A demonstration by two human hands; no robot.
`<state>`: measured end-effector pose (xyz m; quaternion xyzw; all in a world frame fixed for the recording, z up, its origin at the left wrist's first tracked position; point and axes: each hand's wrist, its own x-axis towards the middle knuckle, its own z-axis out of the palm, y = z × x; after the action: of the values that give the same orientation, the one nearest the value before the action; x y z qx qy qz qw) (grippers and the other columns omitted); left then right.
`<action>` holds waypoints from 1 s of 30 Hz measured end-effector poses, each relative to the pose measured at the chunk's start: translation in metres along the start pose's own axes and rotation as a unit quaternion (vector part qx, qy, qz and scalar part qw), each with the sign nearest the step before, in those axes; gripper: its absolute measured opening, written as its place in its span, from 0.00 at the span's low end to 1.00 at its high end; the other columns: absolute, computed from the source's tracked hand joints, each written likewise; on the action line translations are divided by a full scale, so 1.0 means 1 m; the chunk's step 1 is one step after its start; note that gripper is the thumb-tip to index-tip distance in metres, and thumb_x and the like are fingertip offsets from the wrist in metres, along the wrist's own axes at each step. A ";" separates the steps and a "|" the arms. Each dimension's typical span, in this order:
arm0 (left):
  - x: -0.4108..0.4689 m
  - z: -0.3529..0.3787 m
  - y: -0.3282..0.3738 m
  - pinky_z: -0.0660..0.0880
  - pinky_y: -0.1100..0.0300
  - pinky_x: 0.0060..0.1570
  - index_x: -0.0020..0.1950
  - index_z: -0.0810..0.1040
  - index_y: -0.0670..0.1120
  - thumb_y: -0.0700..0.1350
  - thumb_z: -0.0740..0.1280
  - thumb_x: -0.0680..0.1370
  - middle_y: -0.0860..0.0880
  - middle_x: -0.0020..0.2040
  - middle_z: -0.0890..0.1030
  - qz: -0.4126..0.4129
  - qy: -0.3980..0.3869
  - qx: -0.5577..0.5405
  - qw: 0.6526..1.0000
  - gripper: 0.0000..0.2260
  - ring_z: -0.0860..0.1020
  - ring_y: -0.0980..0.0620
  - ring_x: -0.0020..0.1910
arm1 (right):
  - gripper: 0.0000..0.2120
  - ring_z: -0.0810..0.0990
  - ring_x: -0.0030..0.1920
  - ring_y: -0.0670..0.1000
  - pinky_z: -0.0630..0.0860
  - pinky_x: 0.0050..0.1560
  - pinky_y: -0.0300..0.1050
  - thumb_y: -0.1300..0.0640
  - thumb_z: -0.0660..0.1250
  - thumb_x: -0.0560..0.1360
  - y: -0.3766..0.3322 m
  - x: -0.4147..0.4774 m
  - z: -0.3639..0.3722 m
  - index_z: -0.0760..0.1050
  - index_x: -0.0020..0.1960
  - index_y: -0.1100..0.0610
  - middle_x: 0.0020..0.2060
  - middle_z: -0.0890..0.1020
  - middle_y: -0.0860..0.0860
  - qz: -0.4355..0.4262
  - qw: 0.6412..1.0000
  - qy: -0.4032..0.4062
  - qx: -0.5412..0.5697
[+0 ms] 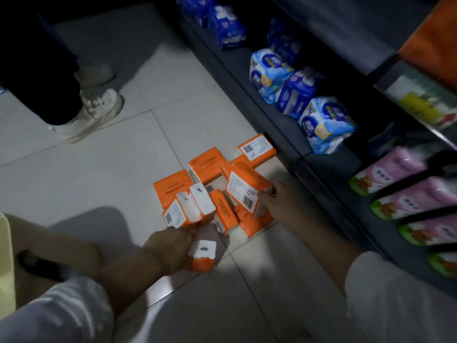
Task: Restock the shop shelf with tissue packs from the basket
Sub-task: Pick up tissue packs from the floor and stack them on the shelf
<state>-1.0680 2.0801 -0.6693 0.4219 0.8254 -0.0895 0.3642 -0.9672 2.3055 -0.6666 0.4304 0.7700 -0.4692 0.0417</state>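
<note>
The fingers of the left hand (170,246) are mostly hidden, yet a pack (202,256) is seen gripped there: orange, with a white end. The view is dim and blurred, so the wrapper print cannot be read. A labelled pack (243,188) (barcode showing) is pinched at its edge by the right hand (280,201) and held tilted over the heap (207,164) of orange packs on the floor (99,169) — just beside the dark shelf (284,127). A pale object (4,256) is cut off at the left edge.
</note>
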 end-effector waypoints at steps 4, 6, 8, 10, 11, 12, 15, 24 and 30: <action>-0.031 -0.046 0.029 0.69 0.58 0.58 0.69 0.62 0.52 0.53 0.61 0.78 0.47 0.63 0.72 0.044 0.059 -0.035 0.997 0.20 0.74 0.46 0.61 | 0.04 0.77 0.45 0.51 0.70 0.42 0.41 0.55 0.66 0.74 -0.010 -0.033 -0.043 0.72 0.45 0.53 0.40 0.77 0.48 -0.046 0.998 0.037 -0.004; -0.048 -0.064 0.046 0.70 0.57 0.47 0.61 0.67 0.51 0.46 0.63 0.77 0.45 0.57 0.74 0.054 0.124 -0.103 0.985 0.14 0.77 0.45 0.52 | 0.04 0.75 0.39 0.48 0.68 0.42 0.41 0.57 0.66 0.75 -0.019 -0.057 -0.066 0.70 0.43 0.52 0.36 0.76 0.46 -0.079 0.995 0.064 -0.007; -0.067 -0.078 0.065 0.72 0.56 0.36 0.48 0.67 0.54 0.38 0.62 0.75 0.44 0.48 0.77 0.070 0.185 -0.236 0.951 0.11 0.77 0.48 0.39 | 0.05 0.74 0.35 0.46 0.69 0.41 0.42 0.58 0.65 0.75 -0.027 -0.084 -0.090 0.70 0.43 0.51 0.34 0.75 0.45 -0.094 0.992 0.082 0.014; -0.093 -0.092 0.086 0.76 0.53 0.34 0.43 0.66 0.53 0.33 0.61 0.74 0.45 0.42 0.76 0.075 0.229 -0.359 0.902 0.14 0.77 0.48 0.35 | 0.06 0.78 0.33 0.50 0.76 0.40 0.49 0.58 0.65 0.75 -0.036 -0.118 -0.117 0.70 0.46 0.49 0.35 0.78 0.48 -0.114 0.986 0.109 0.051; -0.106 -0.096 0.098 0.78 0.52 0.36 0.44 0.68 0.53 0.32 0.61 0.74 0.46 0.40 0.76 0.072 0.247 -0.415 0.873 0.15 0.77 0.48 0.35 | 0.07 0.80 0.32 0.51 0.78 0.40 0.51 0.59 0.64 0.75 -0.039 -0.135 -0.130 0.70 0.47 0.48 0.36 0.79 0.50 -0.123 0.982 0.118 0.075; -0.119 -0.100 0.109 0.79 0.53 0.38 0.45 0.69 0.53 0.31 0.62 0.73 0.47 0.39 0.76 0.072 0.272 -0.456 0.844 0.15 0.78 0.49 0.35 | 0.09 0.81 0.32 0.52 0.79 0.40 0.51 0.61 0.63 0.76 -0.042 -0.152 -0.140 0.69 0.48 0.47 0.37 0.80 0.52 -0.131 0.979 0.124 0.100; -0.152 -0.105 0.140 0.73 0.68 0.33 0.45 0.75 0.53 0.28 0.66 0.69 0.53 0.40 0.78 0.085 0.339 -0.500 0.792 0.18 0.76 0.56 0.35 | 0.13 0.81 0.39 0.56 0.78 0.46 0.53 0.63 0.64 0.74 -0.047 -0.196 -0.165 0.69 0.48 0.45 0.40 0.81 0.57 -0.170 0.964 0.149 0.141; -0.208 -0.126 0.211 0.72 0.43 0.61 0.49 0.83 0.50 0.49 0.70 0.74 0.54 0.60 0.71 0.149 0.411 -0.544 0.716 0.06 0.74 0.49 0.61 | 0.23 0.73 0.61 0.52 0.70 0.56 0.34 0.68 0.65 0.72 -0.052 -0.289 -0.187 0.72 0.48 0.38 0.56 0.69 0.43 -0.307 0.902 0.225 0.204; -0.229 -0.134 0.268 0.78 0.51 0.47 0.47 0.83 0.50 0.38 0.67 0.74 0.44 0.58 0.77 0.138 0.389 -0.652 0.637 0.09 0.78 0.48 0.51 | 0.26 0.70 0.65 0.47 0.70 0.52 0.26 0.80 0.62 0.68 -0.036 -0.338 -0.220 0.74 0.44 0.47 0.69 0.62 0.48 -0.312 0.869 0.268 0.275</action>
<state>-0.8477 2.1651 -0.3756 0.1800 0.6670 0.6952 0.1983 -0.7062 2.2553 -0.3614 0.2710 0.6858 -0.5172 -0.4344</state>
